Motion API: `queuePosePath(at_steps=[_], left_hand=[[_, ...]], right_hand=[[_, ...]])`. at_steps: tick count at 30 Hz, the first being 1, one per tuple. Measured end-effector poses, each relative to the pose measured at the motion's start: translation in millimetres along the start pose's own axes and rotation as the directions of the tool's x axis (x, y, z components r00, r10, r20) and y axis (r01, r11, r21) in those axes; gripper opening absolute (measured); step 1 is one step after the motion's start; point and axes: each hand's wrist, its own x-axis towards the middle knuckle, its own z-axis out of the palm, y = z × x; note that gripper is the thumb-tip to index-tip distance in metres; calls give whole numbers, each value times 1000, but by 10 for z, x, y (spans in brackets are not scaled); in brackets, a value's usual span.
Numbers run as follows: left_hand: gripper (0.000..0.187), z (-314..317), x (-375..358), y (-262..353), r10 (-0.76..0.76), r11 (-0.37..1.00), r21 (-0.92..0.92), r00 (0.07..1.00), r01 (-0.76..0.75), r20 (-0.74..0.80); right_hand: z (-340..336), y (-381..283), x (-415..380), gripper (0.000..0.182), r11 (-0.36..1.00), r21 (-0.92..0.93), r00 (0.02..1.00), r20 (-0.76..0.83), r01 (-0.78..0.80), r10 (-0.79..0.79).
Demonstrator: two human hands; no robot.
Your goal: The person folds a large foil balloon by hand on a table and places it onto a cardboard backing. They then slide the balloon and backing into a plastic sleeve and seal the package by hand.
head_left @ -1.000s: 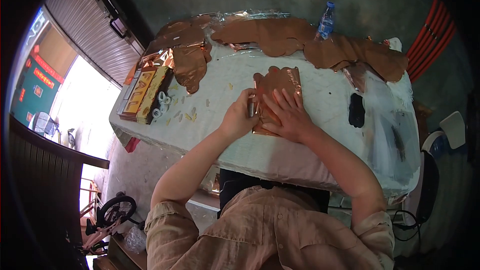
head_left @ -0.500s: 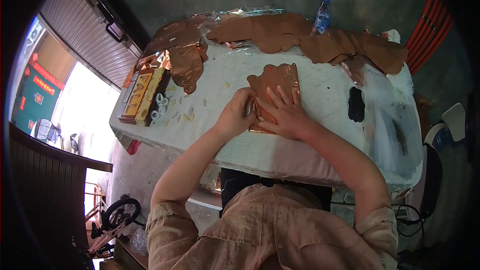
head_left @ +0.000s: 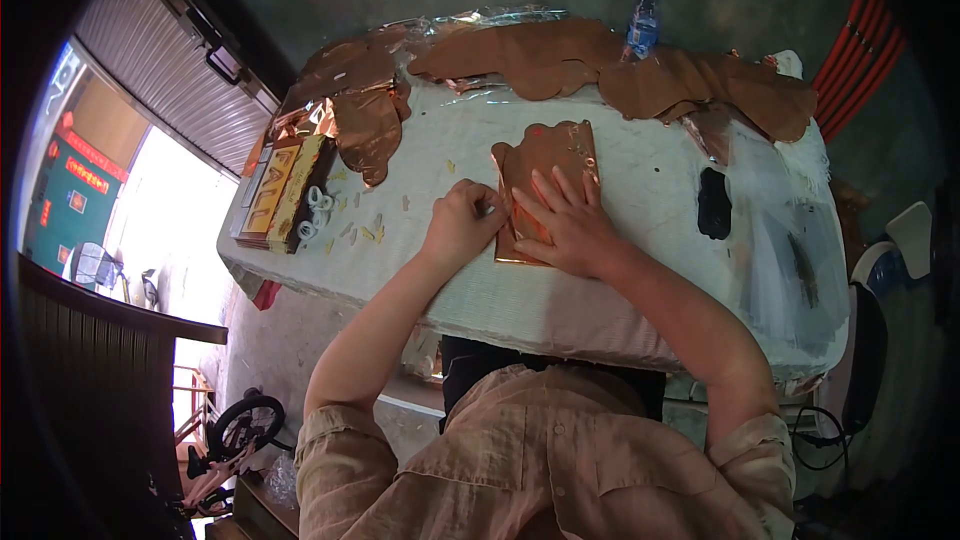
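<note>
Copper foil (head_left: 530, 155), box (head_left: 275, 185) lettered "FALL"

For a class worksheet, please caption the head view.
Right hand spread on a shiny copper-coloured piece, left hand curled at its edge, on a pale-covered table.

Two hands (head_left: 460, 227) (head_left: 573, 228), one bottle (head_left: 643, 30), one counter (head_left: 655, 225). Copper foils (head_left: 545, 152) several, overlapping; exact count unclear. White rings (head_left: 317, 204): several.

pass: between copper sheet (head_left: 552, 152) and black object (head_left: 714, 203) | far obstacle: bottle (head_left: 643, 22)
</note>
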Motion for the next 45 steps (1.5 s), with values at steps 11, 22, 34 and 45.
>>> queuePosePath(at_steps=[11,22,34,45], left_hand=[[22,-56,257,-11,-299,948,-21,911,317,285],[19,-89,302,52,-311,947,32,891,319,330],[19,-40,313,-97,-308,922,-127,892,365,329],[22,-41,319,-103,-347,923,-51,880,382,323]], right_hand=[[-12,-4,-6,78,1000,18,1000,-1,-4,4],[24,13,-8,79,999,31,999,-36,13,-12],[-14,-11,-5,81,999,41,1000,-23,-12,13],[-7,13,-8,81,998,58,1000,-26,-14,16]])
